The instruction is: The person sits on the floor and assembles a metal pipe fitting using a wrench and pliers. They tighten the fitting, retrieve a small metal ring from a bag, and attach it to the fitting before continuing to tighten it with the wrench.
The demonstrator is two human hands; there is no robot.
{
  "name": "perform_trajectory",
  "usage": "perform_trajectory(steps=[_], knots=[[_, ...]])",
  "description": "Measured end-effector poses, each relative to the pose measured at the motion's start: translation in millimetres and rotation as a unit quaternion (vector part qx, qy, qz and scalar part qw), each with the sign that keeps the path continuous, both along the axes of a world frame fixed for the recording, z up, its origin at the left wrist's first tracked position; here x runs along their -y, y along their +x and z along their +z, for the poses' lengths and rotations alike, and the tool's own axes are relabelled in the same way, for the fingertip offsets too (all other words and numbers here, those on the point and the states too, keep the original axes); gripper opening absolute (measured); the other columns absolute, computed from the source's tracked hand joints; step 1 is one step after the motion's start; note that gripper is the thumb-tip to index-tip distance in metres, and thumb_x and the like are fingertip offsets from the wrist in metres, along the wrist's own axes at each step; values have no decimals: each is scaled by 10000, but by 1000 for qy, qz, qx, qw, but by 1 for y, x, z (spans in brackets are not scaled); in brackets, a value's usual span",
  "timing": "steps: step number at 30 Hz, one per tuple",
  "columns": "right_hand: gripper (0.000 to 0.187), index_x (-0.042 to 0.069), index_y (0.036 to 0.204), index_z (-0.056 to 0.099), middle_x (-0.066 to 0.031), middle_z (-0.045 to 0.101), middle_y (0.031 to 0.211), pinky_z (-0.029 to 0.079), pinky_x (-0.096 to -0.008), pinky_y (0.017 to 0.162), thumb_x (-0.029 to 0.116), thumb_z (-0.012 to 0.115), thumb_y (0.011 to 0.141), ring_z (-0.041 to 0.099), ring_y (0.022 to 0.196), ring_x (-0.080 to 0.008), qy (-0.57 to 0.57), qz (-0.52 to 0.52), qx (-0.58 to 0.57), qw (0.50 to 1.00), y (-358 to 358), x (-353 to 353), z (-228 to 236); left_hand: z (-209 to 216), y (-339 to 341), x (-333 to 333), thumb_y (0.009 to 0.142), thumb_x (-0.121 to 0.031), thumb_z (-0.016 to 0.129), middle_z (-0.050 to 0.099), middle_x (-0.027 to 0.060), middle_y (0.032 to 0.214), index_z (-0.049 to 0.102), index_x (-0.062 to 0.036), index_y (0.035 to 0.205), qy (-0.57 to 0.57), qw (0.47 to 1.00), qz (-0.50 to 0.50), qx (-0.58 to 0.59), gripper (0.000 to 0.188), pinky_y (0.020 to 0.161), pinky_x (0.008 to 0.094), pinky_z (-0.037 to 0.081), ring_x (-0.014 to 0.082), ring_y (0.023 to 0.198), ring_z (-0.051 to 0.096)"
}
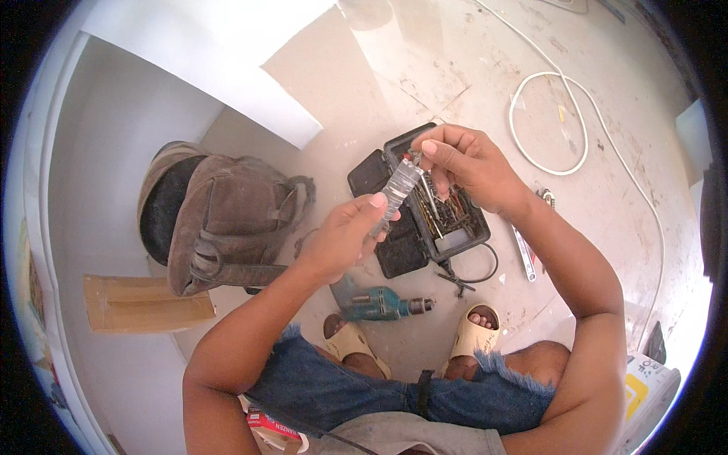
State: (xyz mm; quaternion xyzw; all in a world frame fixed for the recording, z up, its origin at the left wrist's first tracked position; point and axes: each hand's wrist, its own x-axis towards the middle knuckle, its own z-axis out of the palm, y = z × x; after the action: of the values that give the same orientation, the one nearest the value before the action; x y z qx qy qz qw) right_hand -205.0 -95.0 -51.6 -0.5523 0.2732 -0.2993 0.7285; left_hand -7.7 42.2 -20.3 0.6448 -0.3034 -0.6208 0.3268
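My left hand [350, 231] is closed around the lower part of a clear ribbed plastic tube [400, 186], which tilts up to the right. At the tube's upper end, my right hand [472, 163] has thumb and fingers pinched together on something small; what it is I cannot make out. Just beneath both hands lies an open black tool case [476, 241] on the floor, with many loose drill bits [453, 212] inside. Part of the case is hidden by my hands. A teal power drill [379, 303] rests on its side between the case and my feet.
At left stands a brown backpack [231, 193], with a cardboard piece [148, 305] near it. A black cord [493, 265] curls beside the case. Right of it lie a metal tool [524, 254] and a looped white cable [513, 125]. A white bucket [654, 387] stands at the lower right.
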Motion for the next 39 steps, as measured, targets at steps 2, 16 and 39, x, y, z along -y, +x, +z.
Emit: perform_trajectory(steps=[2, 16, 39], knots=[[318, 12, 945, 650, -39, 624, 752, 463, -242, 518, 325, 684, 989, 570, 585, -92, 24, 9, -3, 1000, -1, 2, -10, 1, -2, 1, 1043, -472, 559, 520, -31, 722, 652, -59, 1104, -1, 1000, -18, -8, 428, 454, 217, 275, 28, 514, 372], [287, 44, 828, 616, 17, 523, 633, 368, -242, 450, 275, 648, 995, 474, 509, -73, 62, -1, -33, 998, -4, -1, -18, -3, 9, 2, 935, -437, 690, 604, 60, 744, 599, 49, 1114, -31, 959, -192, 207, 526, 587, 341, 465, 175, 632, 581], [368, 10, 841, 575, -230, 575, 740, 460, -529, 643, 297, 495, 1057, 585, 714, -457, -211, 336, 57, 916, -48, -113, 32, 108, 0, -83, 965, -461, 641, 705, 198, 936, 607, -79, 1134, 167, 711, -586, 352, 419, 755, 495, 563, 402, 906, 709]])
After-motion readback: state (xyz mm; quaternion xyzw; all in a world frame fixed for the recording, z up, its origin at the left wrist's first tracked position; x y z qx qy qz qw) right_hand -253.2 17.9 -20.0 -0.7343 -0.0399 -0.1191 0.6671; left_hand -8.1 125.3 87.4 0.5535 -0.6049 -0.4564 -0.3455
